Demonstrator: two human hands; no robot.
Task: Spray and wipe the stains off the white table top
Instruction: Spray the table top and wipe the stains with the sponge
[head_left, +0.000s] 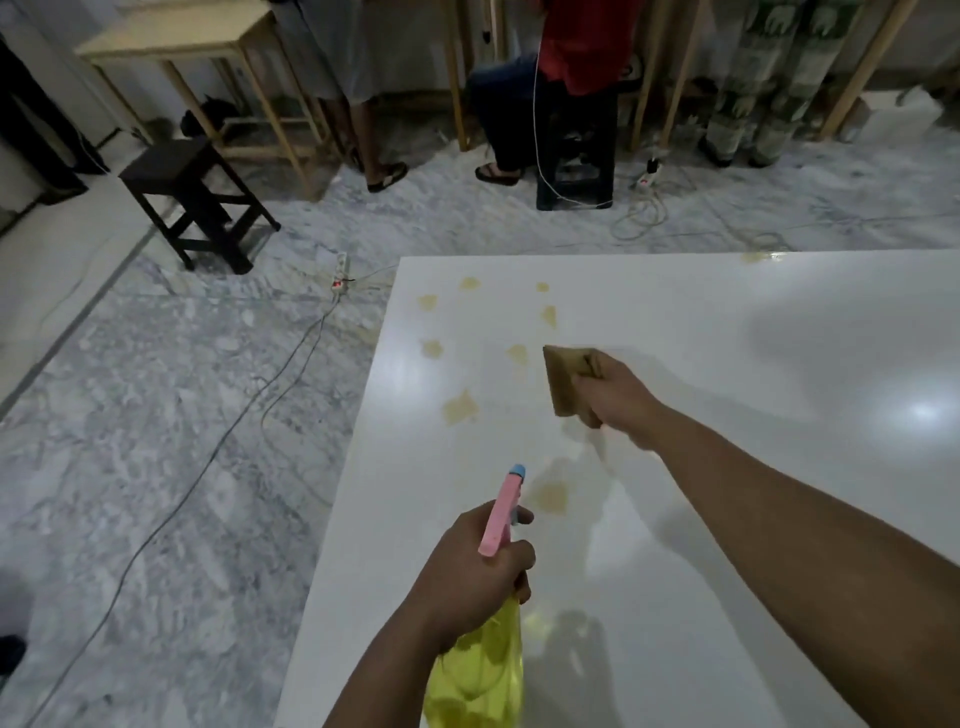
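In the head view, the person's left hand (475, 566) is gripping the neck of a translucent yellow plastic spray bottle (480, 670), its fingers curled round the neck below the pink spray head with a blue nozzle (503, 509), which is pointing away across the glossy white counter (727, 467). One finger is lying at the front of the trigger. The bottle is hanging over the counter's left near part.

The right hand (610, 392) is reaching further out, fingers and thumb closing on a tan, wedge-shaped wiping sponge (563, 376). The sponge is sitting over the counter among the marks; whether it is pressing on the surface cannot be told.

Yellowish stains (460, 408) are lying scattered over the counter's far left part, several just left of and beyond the sponge, one more near the spray nozzle, and another at the far edge.

Beyond the counter, on the grey marbled floor (156, 415), a dark wooden stool (195, 197) is standing, a white power strip (339, 273) with trailing cables is lying nearby, and people are standing and sitting at light wooden tables (171, 39).
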